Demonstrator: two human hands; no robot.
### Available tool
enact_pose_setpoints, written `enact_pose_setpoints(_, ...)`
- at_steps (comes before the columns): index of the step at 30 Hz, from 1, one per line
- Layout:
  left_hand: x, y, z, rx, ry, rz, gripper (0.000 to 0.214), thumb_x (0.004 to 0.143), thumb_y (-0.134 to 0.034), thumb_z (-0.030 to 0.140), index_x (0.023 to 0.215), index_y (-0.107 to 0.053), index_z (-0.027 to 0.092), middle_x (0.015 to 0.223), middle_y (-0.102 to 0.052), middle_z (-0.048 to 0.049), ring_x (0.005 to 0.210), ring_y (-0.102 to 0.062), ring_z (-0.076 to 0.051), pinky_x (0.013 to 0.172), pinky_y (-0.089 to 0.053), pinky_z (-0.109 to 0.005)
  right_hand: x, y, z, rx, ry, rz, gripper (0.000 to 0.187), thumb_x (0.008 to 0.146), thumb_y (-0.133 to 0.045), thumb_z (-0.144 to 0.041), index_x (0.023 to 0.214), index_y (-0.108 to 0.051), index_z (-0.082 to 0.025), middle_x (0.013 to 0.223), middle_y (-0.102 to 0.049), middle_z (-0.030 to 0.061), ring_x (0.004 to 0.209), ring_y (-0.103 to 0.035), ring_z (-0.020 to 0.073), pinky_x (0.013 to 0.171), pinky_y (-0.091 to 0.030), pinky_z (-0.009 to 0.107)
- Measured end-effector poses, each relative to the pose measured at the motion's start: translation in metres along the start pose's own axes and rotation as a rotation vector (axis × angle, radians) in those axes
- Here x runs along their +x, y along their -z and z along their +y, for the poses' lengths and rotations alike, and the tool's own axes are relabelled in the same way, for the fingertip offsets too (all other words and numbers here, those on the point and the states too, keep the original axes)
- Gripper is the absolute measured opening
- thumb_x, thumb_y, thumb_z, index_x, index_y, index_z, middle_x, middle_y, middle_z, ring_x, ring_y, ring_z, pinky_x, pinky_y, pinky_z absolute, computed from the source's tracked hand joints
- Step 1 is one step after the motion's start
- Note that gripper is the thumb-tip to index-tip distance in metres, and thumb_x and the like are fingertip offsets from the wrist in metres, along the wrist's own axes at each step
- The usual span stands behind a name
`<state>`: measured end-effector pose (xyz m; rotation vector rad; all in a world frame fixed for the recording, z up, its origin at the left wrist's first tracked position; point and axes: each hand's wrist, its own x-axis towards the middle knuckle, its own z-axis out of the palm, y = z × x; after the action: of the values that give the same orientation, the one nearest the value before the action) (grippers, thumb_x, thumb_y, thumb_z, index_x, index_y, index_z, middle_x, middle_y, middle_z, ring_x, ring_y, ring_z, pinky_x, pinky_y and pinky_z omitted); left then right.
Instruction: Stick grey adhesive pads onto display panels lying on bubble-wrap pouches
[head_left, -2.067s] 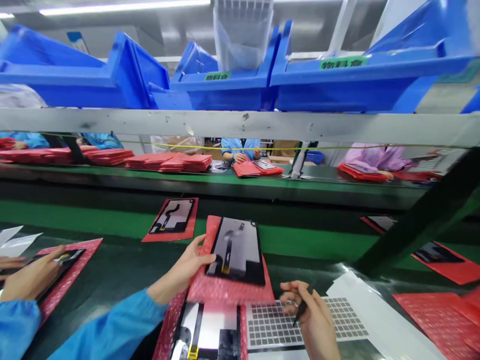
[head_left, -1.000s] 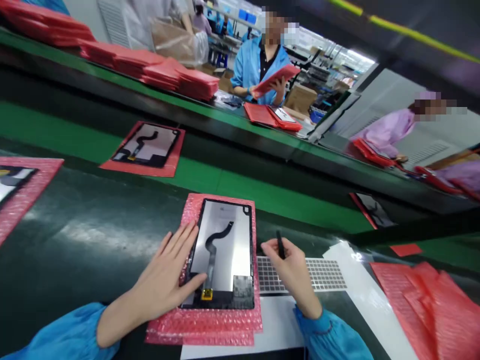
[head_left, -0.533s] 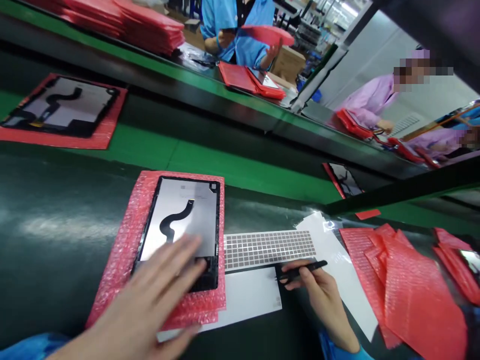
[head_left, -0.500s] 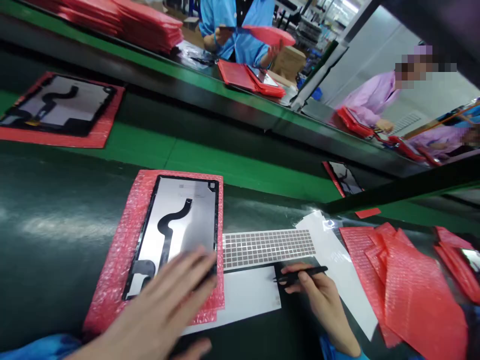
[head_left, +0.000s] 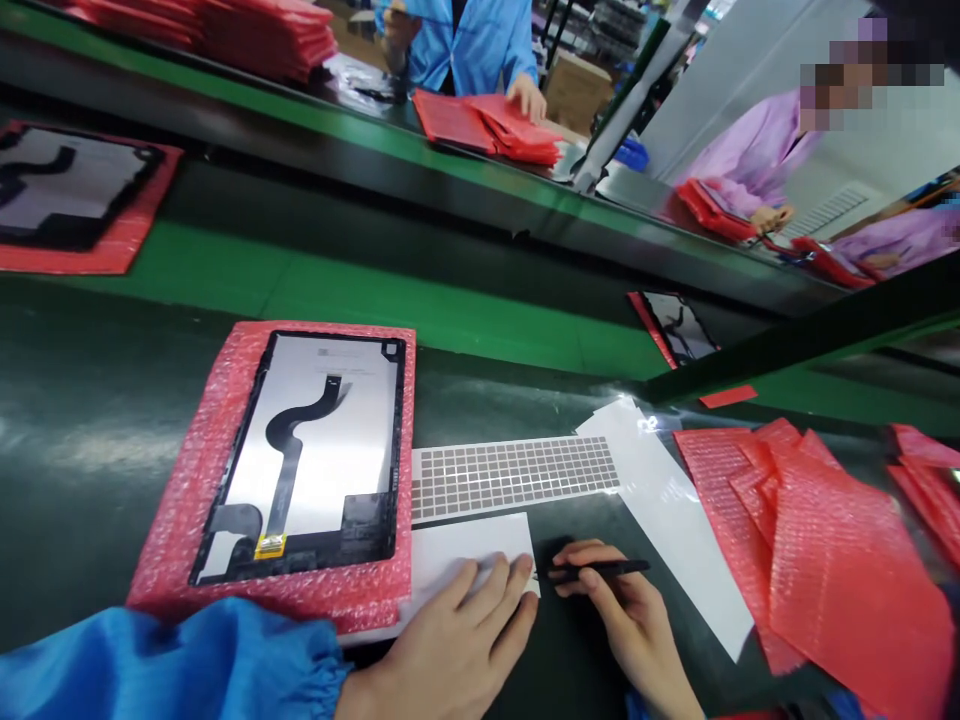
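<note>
A tablet-sized display panel (head_left: 307, 450) with a black ribbon cable on its silver back lies flat on a sheet of pink bubble wrap (head_left: 176, 530). My left hand (head_left: 457, 630) rests with fingers apart on a white sheet (head_left: 469, 552), just right of the panel. My right hand (head_left: 622, 615) holds black tweezers (head_left: 596, 570) over the dark bench, next to that sheet's right edge. Above both hands lies a grey grid-patterned sheet (head_left: 510, 478).
A long white strip (head_left: 667, 520) and loose red bubble bags (head_left: 840, 560) lie to the right. Further panels on red bags (head_left: 67, 190) sit on the green belt (head_left: 450, 340). Beyond it, co-workers in blue (head_left: 457, 40) and lilac (head_left: 750, 140) handle red bags.
My left hand has slid off the panel, rightward onto the white sheet, leaving the whole panel visible. My right hand has turned the tweezers level. The view has tilted and shifted.
</note>
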<state>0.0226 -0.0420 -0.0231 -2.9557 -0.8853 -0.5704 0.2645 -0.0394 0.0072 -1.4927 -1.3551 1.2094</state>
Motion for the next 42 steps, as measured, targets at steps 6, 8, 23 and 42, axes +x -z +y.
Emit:
enact_pose_setpoints(6, -0.0005, 0.0027, -0.0025, -0.011, -0.004, -0.046, 0.046, 0.102, -0.043, 0.036, 0.138, -0.061, 0.013, 0.15, -0.056, -0.0149, 0.127, -0.053, -0.033, 0.103, -0.027, -0.048, -0.001, -0.0009, 0.002, 0.036, -0.013, 0.015, 0.017, 0.1, -0.069, -0.037, 0.102, -0.08, -0.024, 0.103, -0.075, 0.009, 0.086, -0.078, 0.0231, 0.072, -0.069, 0.031)
enact_pose_setpoints(8, -0.0001, 0.0026, -0.0026, -0.012, -0.007, -0.054, 0.047, 0.102, -0.043, 0.038, 0.139, -0.06, 0.013, 0.151, -0.055, -0.0154, 0.128, -0.053, -0.033, 0.103, -0.027, -0.048, -0.001, -0.0011, 0.0007, 0.036, -0.023, 0.016, 0.018, 0.099, -0.069, -0.037, 0.102, -0.08, -0.023, 0.102, -0.076, 0.0096, 0.086, -0.078, 0.0239, 0.072, -0.07, 0.032)
enact_pose_setpoints(23, -0.0046, 0.0005, -0.0009, -0.066, 0.01, -0.086, 0.05, 0.103, -0.041, 0.039, 0.144, -0.055, 0.013, 0.156, -0.049, -0.0145, 0.132, -0.048, -0.033, 0.107, -0.024, -0.047, 0.0006, -0.0027, -0.0026, 0.044, -0.047, 0.029, 0.016, 0.099, -0.07, -0.036, 0.099, -0.081, -0.025, 0.101, -0.076, 0.008, 0.089, -0.078, 0.0234, 0.072, -0.069, 0.029)
enact_pose_setpoints(42, -0.0019, 0.0009, -0.0021, -0.058, 0.011, -0.082, 0.051, 0.104, -0.042, 0.044, 0.142, -0.055, 0.013, 0.156, -0.049, -0.0161, 0.13, -0.05, -0.033, 0.106, -0.026, -0.046, 0.0037, -0.005, -0.0001, 0.011, -0.04, 0.092, 0.02, 0.095, -0.074, -0.041, 0.094, -0.082, -0.023, 0.094, -0.078, 0.0076, 0.078, -0.079, 0.0227, 0.068, -0.07, 0.028)
